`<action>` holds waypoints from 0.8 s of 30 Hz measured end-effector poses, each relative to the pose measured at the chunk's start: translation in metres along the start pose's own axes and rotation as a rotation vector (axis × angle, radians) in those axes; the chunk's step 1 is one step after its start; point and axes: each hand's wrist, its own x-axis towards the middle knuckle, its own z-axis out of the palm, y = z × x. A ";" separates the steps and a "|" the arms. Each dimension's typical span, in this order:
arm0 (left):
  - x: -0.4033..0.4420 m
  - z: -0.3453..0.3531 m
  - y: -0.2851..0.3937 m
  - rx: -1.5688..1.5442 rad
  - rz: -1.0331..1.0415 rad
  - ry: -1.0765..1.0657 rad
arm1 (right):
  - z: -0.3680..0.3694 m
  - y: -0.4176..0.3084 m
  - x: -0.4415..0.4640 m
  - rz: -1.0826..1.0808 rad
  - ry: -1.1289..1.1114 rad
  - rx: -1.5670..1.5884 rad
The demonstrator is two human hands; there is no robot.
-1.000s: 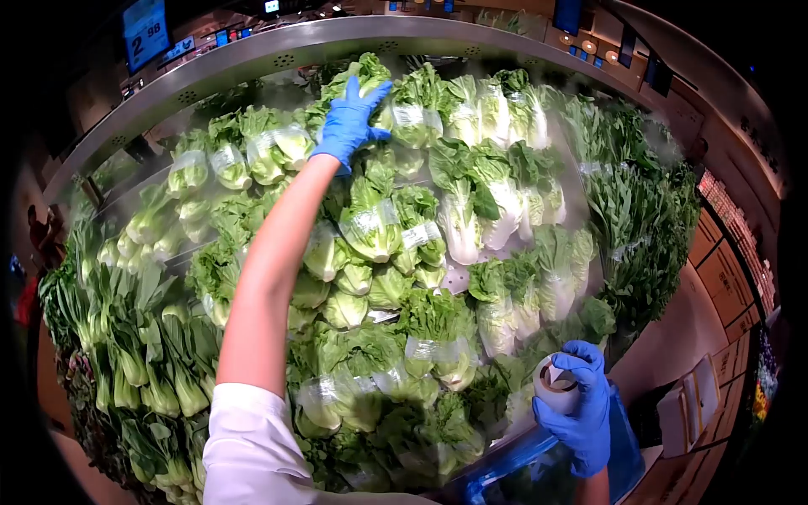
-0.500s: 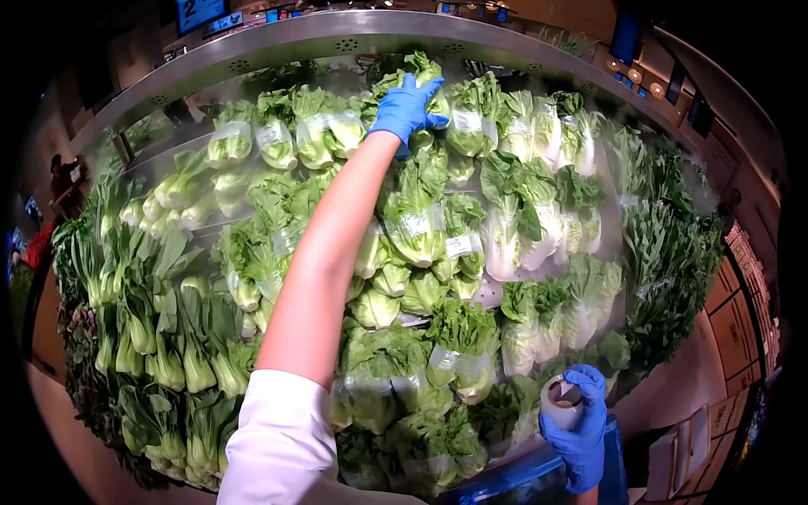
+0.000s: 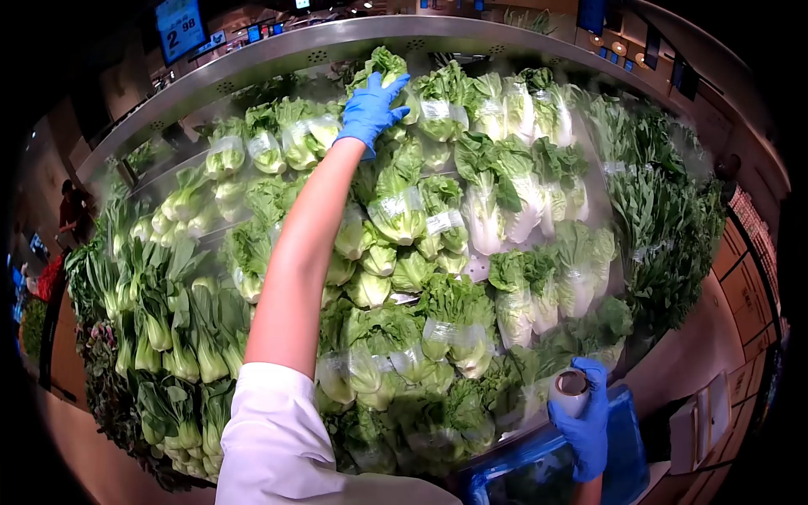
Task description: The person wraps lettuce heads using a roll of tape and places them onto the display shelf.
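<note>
My left hand (image 3: 371, 111), in a blue glove, reaches to the back row of the display. Its spread fingers rest on a leafy lettuce (image 3: 387, 66). Wrapped lettuce bundles (image 3: 300, 143) lie left of it, and another taped bundle (image 3: 443, 118) is to its right. Below my wrist sits a lettuce with a clear band (image 3: 397, 210). At the lower right, my right hand (image 3: 587, 421), also gloved in blue, is closed around a white roll (image 3: 569, 392) with its round core facing up. The roll is above a blue crate (image 3: 619, 442).
Bok choy (image 3: 181, 353) fills the left side, and pale cabbages (image 3: 513, 311) stand right of centre. Dark leafy greens (image 3: 652, 202) line the right. A metal rail (image 3: 370, 29) curves behind the display. Cardboard boxes (image 3: 745, 303) are at the right, and a person (image 3: 74, 210) is far left.
The view has shifted back and forth. My left hand stays on the back-row lettuce, its fingers slightly closer together than before. My right hand still holds the roll, now turned a little.
</note>
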 end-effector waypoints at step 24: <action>-0.129 -0.044 0.273 -0.741 -0.023 0.297 | -0.067 0.055 -0.133 0.247 0.168 0.264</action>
